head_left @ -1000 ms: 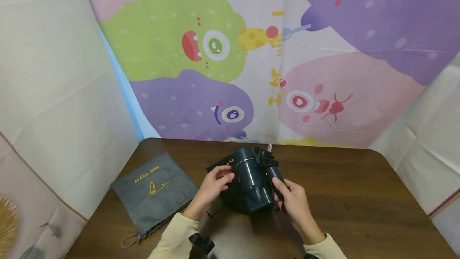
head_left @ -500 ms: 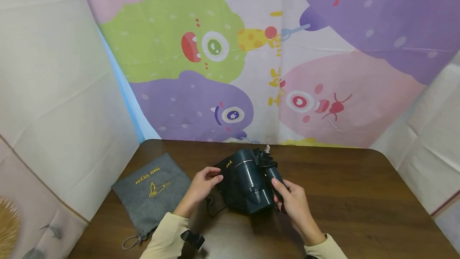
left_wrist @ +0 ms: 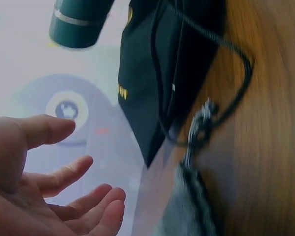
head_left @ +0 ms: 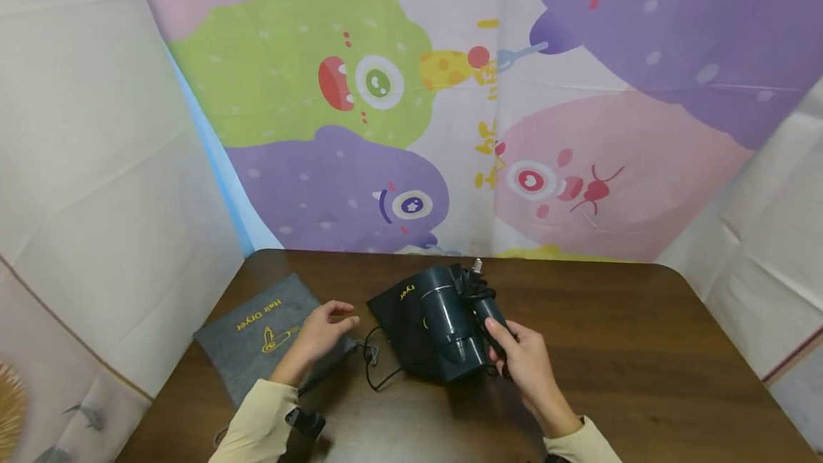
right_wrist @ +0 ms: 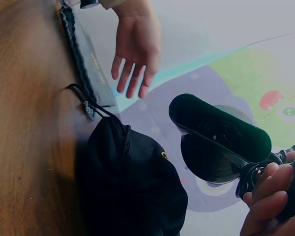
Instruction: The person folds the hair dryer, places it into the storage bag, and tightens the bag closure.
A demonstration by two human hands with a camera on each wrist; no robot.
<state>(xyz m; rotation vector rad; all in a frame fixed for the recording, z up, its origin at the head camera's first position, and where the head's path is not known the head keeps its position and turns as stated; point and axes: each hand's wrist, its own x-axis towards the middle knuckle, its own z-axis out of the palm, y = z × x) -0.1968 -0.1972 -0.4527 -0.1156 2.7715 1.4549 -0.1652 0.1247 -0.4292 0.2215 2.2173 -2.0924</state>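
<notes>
A dark green hair dryer (head_left: 454, 320) with a flat nozzle is gripped by its handle in my right hand (head_left: 527, 359). Its black cord (head_left: 474, 286) is bundled by the handle, the metal plug end pointing up. Behind and left of the dryer lies a black drawstring pouch (head_left: 401, 324) with yellow lettering, partly hidden by the dryer. My left hand (head_left: 318, 334) hovers over the right part of a grey drawstring bag (head_left: 241, 349) printed "Hair Dryer". In the left wrist view, the fingers of that hand (left_wrist: 59, 182) are spread and relaxed with nothing in them.
The pouch's black cord (head_left: 379, 377) loops onto the brown table (head_left: 617, 349) between the two bags, near the grey bag's cord end. A cartoon-printed cloth (head_left: 360, 184) hangs behind the table's far edge. White cloth walls (head_left: 109, 163) stand on both sides.
My left hand has moved left, away from the black pouch and over the grey bag. The right hand keeps holding the hair dryer in nearly the same place.
</notes>
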